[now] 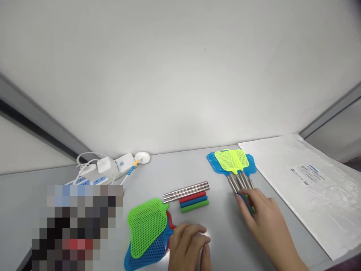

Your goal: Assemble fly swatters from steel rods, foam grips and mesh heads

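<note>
My right hand [261, 216] rests on the handles of a bunch of assembled fly swatters [232, 162] with yellow-green and blue heads and metal shafts, fingers curled over the handle ends. Nearer to me, my left hand [189, 244] lies on the table with fingers together, its fingertips touching a stack of loose swatter heads [148, 229], green on top of red and blue. Between the two piles lie several metal rods [186, 190] and three coloured grips [194, 201], red, blue and green.
A white power strip with plugs and cables [104, 169] sits at the back left beside a small white round object [142, 157]. A flat clear plastic bag with a label [307, 184] covers the right side. A blurred patch hides the near left.
</note>
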The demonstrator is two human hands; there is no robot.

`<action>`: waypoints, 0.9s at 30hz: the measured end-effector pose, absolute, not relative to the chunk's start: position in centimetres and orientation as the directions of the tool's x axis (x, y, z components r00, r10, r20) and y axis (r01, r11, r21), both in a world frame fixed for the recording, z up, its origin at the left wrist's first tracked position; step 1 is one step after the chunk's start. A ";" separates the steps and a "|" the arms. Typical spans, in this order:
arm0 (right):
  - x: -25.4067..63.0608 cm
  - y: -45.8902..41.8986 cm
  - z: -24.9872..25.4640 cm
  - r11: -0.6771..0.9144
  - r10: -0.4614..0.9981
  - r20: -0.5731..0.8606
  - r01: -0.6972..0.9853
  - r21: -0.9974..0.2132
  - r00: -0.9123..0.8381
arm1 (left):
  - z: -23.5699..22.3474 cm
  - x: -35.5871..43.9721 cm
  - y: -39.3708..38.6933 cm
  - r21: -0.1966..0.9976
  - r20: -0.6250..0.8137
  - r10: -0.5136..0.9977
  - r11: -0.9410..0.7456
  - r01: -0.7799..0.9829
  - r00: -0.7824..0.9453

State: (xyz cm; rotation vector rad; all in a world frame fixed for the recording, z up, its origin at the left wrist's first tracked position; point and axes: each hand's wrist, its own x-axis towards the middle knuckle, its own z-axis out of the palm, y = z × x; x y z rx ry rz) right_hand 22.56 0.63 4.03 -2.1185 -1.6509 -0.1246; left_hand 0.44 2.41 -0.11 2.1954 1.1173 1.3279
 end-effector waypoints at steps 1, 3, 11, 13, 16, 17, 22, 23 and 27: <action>21.9 1.6 4.7 -0.104 0.932 0.309 0.955 -0.279 0.191 | 0.0 0.4 2.4 0.601 0.571 0.775 -0.619 0.506 0.271; 20.4 3.9 6.0 0.066 0.971 0.240 0.976 -0.209 -0.014 | 0.4 0.2 2.5 0.521 0.519 0.804 -0.567 0.638 0.291; 15.7 13.3 6.6 0.511 0.858 0.008 0.856 0.073 -0.513 | 1.0 -0.9 2.7 0.376 0.372 0.878 -0.440 0.816 0.301; 15.3 14.5 6.0 0.564 0.825 -0.002 0.823 0.070 -0.566 | 0.8 -1.1 2.6 0.410 0.389 0.876 -0.441 0.798 0.284; 15.1 15.3 5.3 0.616 0.787 -0.011 0.785 0.069 -0.617 | 0.3 -1.2 2.6 0.448 0.419 0.867 -0.455 0.769 0.270; 15.1 15.4 5.1 0.629 0.777 -0.013 0.775 0.066 -0.629 | 0.1 -1.2 2.6 0.448 0.420 0.867 -0.454 0.770 0.266; 15.3 15.9 4.5 0.676 0.737 -0.022 0.734 0.067 -0.676 | -0.7 -0.7 2.7 0.397 0.452 0.859 -0.436 0.807 0.241; 15.4 16.0 4.5 0.683 0.730 -0.021 0.727 0.074 -0.684 | -0.8 -0.7 2.7 0.392 0.475 0.848 -0.444 0.806 0.237; 16.2 16.3 6.1 0.706 0.702 0.014 0.699 0.111 -0.712 | -0.1 -0.4 2.3 0.441 0.526 0.825 -0.473 0.763 0.207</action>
